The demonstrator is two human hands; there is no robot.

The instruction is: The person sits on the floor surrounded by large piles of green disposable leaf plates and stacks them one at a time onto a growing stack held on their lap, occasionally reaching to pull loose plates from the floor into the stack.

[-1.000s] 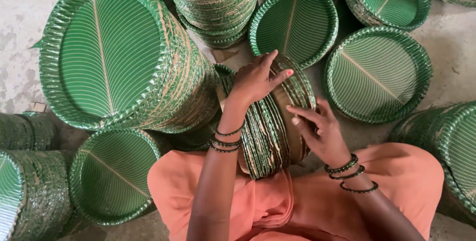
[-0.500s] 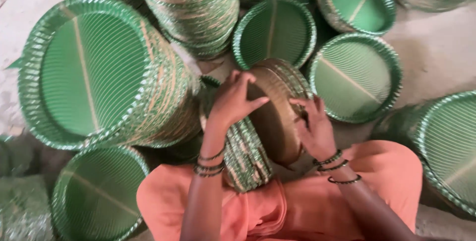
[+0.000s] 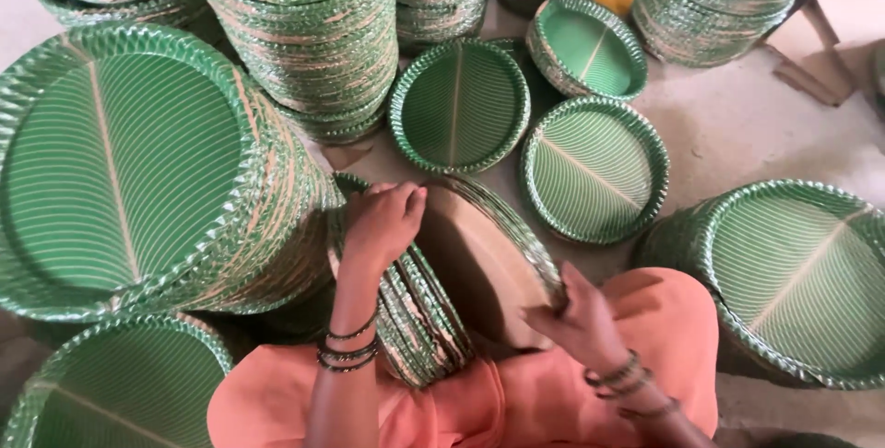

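A bundle of green leaf-pattern paper plates stands on edge in my lap, over orange cloth. My left hand rests on the top rims of this bundle, fingers curled over them. My right hand grips the rim of a smaller batch of plates tilted away from the bundle, its plain brown underside facing me. A gap shows between the tilted batch and the rest of the bundle. Dark bangles ring both wrists.
A big leaning stack of plates lies at my left, touching the bundle. Tall stacks stand behind. Low stacks lie ahead, at right and at lower left. Bare dusty floor shows at right.
The bundle has been split: my right hand has pulled a batch of plates away and tilted it, brown underside up. My left hand stays on the bundle's rims. The camera moved closer.
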